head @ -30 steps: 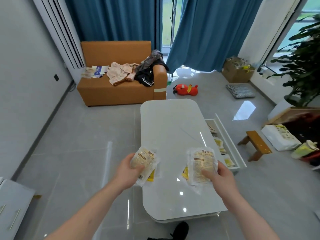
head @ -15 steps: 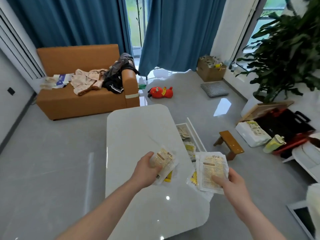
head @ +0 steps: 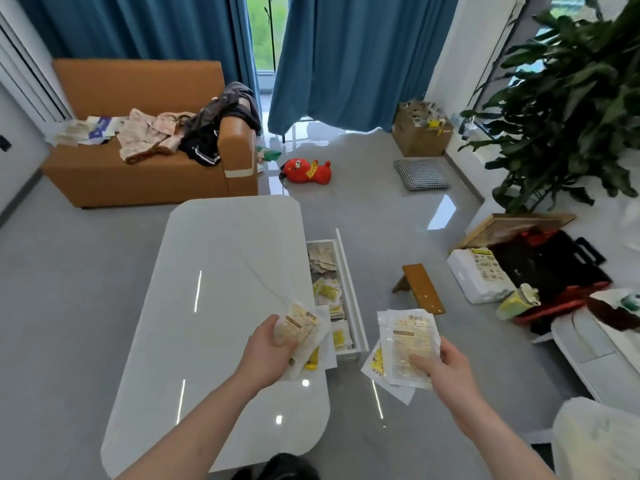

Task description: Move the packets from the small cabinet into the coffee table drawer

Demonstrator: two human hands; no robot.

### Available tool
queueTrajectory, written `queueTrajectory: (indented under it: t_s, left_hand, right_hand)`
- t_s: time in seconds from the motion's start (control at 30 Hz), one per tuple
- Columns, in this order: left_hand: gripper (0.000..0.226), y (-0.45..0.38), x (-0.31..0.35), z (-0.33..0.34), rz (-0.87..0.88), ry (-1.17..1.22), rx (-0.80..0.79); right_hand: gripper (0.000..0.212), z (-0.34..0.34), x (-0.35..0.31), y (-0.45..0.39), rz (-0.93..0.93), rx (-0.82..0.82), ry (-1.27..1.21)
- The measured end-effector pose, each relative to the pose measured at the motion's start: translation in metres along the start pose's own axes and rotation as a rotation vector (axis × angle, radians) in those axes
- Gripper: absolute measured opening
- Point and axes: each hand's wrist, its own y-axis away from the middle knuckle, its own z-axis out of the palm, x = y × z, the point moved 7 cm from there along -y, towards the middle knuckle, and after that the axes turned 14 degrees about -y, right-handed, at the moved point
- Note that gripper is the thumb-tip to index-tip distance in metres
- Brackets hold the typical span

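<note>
Packets (head: 304, 332) gripped in left hand (head: 268, 355), more packets (head: 408, 344) pinched in right hand (head: 446, 370), open drawer (head: 349, 296) between hands.

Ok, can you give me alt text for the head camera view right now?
Each hand holds a bunch of packets: the left hand over the white coffee table, the right hand just right of its open drawer, which already holds more packets. Behind are an orange sofa with clothes, blue curtains and a red plush toy.
</note>
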Motion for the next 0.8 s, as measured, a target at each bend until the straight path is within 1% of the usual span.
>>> queueTrajectory:
  t_s: [0.13, 0.33, 0.4, 0.53, 0.63, 0.73, 0.8]
  left_hand:
    - [0.009, 0.010, 0.005, 0.026, -0.107, 0.013, 0.074]
    - [0.012, -0.009, -0.001, 0.043, -0.261, 0.090, 0.136]
    - [0.012, -0.029, 0.002, 0.051, -0.286, 0.108, 0.148]
    - [0.013, -0.081, 0.014, 0.077, -0.335, 0.085, 0.119]
    - [0.009, -0.132, 0.034, 0.099, -0.298, 0.049, 0.070]
    - [0.009, -0.170, 0.056, 0.112, -0.315, 0.058, 0.059]
    - [0.013, -0.191, 0.065, 0.122, -0.348, 0.094, 0.055]
  right_hand:
    - [0.032, -0.024, -0.010, -0.046, 0.028, -0.079, 0.059]
    - [0.033, -0.018, -0.026, -0.113, 0.045, -0.205, 0.109]
    - [0.033, -0.019, -0.033, -0.137, 0.046, -0.230, 0.123]
    - [0.034, -0.030, -0.058, -0.181, 0.045, -0.227, 0.130]
    - [0.033, -0.043, -0.075, -0.218, 0.028, -0.214, 0.151]
    - [0.034, -0.055, -0.082, -0.252, 0.067, -0.189, 0.175]
    - [0.034, -0.055, -0.086, -0.273, 0.089, -0.212, 0.184]
